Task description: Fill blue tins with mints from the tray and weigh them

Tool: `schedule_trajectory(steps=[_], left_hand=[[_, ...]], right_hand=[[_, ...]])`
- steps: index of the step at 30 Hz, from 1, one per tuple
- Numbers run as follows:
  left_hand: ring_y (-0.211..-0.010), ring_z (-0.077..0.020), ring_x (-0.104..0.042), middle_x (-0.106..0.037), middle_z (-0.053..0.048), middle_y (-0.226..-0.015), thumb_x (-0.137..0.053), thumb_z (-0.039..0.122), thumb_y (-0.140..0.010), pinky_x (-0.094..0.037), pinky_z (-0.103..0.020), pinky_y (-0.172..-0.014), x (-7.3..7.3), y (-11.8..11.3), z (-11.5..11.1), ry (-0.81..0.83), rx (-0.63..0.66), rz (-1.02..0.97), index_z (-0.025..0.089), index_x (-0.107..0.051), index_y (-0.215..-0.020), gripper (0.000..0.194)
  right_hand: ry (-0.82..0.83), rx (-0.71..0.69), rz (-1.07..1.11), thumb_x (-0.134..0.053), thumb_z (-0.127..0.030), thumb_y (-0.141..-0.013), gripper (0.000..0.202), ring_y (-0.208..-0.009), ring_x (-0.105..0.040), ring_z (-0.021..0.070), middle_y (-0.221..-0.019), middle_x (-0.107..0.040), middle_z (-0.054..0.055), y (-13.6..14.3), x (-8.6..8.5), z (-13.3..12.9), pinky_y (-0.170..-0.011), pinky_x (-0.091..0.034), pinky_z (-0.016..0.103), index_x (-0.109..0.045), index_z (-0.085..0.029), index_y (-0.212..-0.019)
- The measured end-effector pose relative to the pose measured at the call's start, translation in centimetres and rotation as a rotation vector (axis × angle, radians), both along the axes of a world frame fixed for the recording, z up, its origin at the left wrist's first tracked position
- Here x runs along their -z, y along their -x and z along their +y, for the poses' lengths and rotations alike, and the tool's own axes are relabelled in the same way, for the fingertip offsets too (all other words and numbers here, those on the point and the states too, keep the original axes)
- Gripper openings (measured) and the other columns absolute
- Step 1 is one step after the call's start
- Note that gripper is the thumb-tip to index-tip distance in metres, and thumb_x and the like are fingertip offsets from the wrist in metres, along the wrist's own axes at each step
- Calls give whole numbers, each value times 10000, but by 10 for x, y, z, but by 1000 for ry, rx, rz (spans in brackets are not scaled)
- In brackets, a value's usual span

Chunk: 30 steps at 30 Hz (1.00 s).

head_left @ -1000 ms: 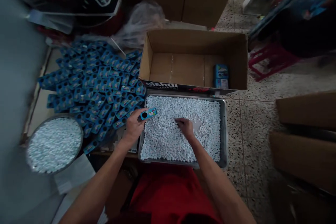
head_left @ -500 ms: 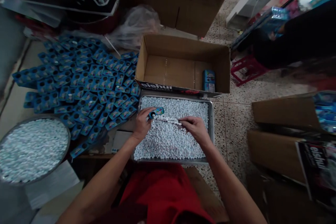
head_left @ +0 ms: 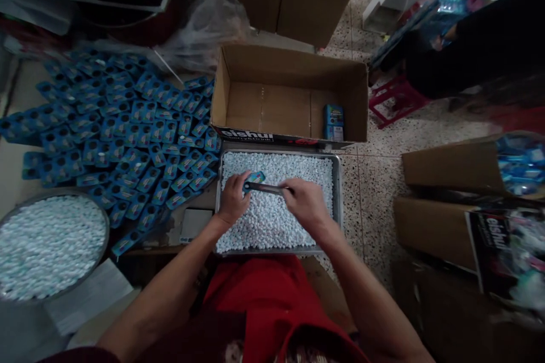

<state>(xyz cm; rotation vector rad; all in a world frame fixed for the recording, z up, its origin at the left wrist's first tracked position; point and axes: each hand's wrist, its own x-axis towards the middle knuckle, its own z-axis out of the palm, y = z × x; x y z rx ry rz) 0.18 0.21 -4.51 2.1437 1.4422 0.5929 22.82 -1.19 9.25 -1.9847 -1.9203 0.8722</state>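
Observation:
My left hand [head_left: 232, 198] is closed around a small blue box [head_left: 257, 177] above a metal tray [head_left: 338, 193] of white pellets [head_left: 272, 229]. In my right hand [head_left: 307, 201] is the end of a narrow metal scoop [head_left: 267, 188], gripped in a fist. The scoop's far tip meets the box's end by my left fingers. Its dark side faces up, and no pellets show on it. My fingers hide part of the box, so I cannot see inside it.
Many blue boxes [head_left: 140, 125] lie to the left, behind a round pan [head_left: 106, 232] of pellets. Beyond the tray stands an open cardboard box [head_left: 293, 59] holding blue packs [head_left: 334, 122]. A person in dark clothing [head_left: 481, 51] is by a pink stool [head_left: 398, 99]. Cartons [head_left: 447, 178] stand right.
The scoop was lying level with a row of white pellets along it; now it is tipped over at the box, with no pellets visible. My right hand has turned into a fist grip.

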Motion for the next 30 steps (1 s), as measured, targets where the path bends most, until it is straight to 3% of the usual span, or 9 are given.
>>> schedule_trajectory(steps=[3, 6, 8, 11, 16, 19, 22, 26, 30], left_hand=[[-1145, -291, -608, -560, -140, -1304, -587, 133, -883, -572, -406, -930, -15, -3, 14, 32, 226, 250, 307, -524, -1464, 610], [-1168, -303, -622, -404, -144, -1524, -590, 114, -867, -584, -393, -887, -30, -9, 34, 110, 480, 424, 299, -618, -1342, 511], [-1132, -310, -650, -296, -154, -1615, -683, 123, -799, -587, -404, -888, -33, -8, 47, 179, 604, 460, 253, -641, -1280, 501], [-1085, -287, -679, -245, -135, -1667, -743, 98, -706, -592, -358, -847, -24, 5, 66, 315, 729, 397, 276, -564, -1397, 736], [-1212, -252, -632, -564, -55, -1473, -505, 32, -793, -548, -365, -972, -10, 27, 98, 297, 788, 224, 311, -695, -1217, 542], [-1245, -305, -599, -662, -99, -1294, -642, 91, -732, -484, -482, -1083, -21, 31, 106, 209, 729, 191, 251, -745, -1003, 331], [-1174, -315, -618, -696, -115, -1191, -729, 181, -741, -498, -477, -1049, -42, 39, 96, 186, 670, 204, 215, -728, -1046, 307], [-1020, -283, -650, -719, -92, -1065, -719, 287, -843, -529, -386, -909, -63, 50, 66, 75, 424, 295, 227, -721, -1122, 285], [-979, -276, -630, -708, -77, -986, -746, 250, -827, -524, -380, -899, -65, 46, 45, 11, 309, 313, 228, -740, -1074, 248]], right_hand=[[48, 192, -13, -543, -255, -929, 259, -940, -735, 217, -1016, -806, 32, -86, 10, -64, -852, -511, 303, -795, -254, -987], [184, 370, -213, -520, -292, -885, 290, -870, -734, 265, -935, -806, 72, -161, 38, -155, -783, -512, 349, -805, -238, -892], [240, 464, -209, -512, -301, -862, 305, -872, -733, 282, -941, -809, 89, -182, 63, -210, -795, -516, 374, -809, -234, -884], [227, 613, -12, -545, -329, -834, 290, -869, -728, 300, -930, -808, 112, -165, 101, -252, -825, -521, 404, -811, -224, -879], [215, 781, 391, -626, -462, -820, 315, -840, -703, 283, -918, -805, 90, -75, 159, -213, -798, -524, 384, -813, -224, -904], [229, 774, 502, -653, -480, -804, 310, -766, -680, 228, -867, -792, 59, -28, 189, -167, -748, -516, 325, -816, -230, -889], [255, 785, 616, -694, -489, -749, 307, -617, -612, 177, -709, -731, 26, -5, 205, -133, -642, -487, 288, -803, -213, -829], [306, 774, 765, -706, -529, -704, 383, -486, -493, 127, -569, -629, -7, -14, 184, -116, -504, -404, 256, -785, -168, -806], [341, 723, 896, -773, -482, -695, 384, -492, -493, 110, -571, -627, -6, -35, 126, -102, -486, -373, 240, -799, -143, -875]])
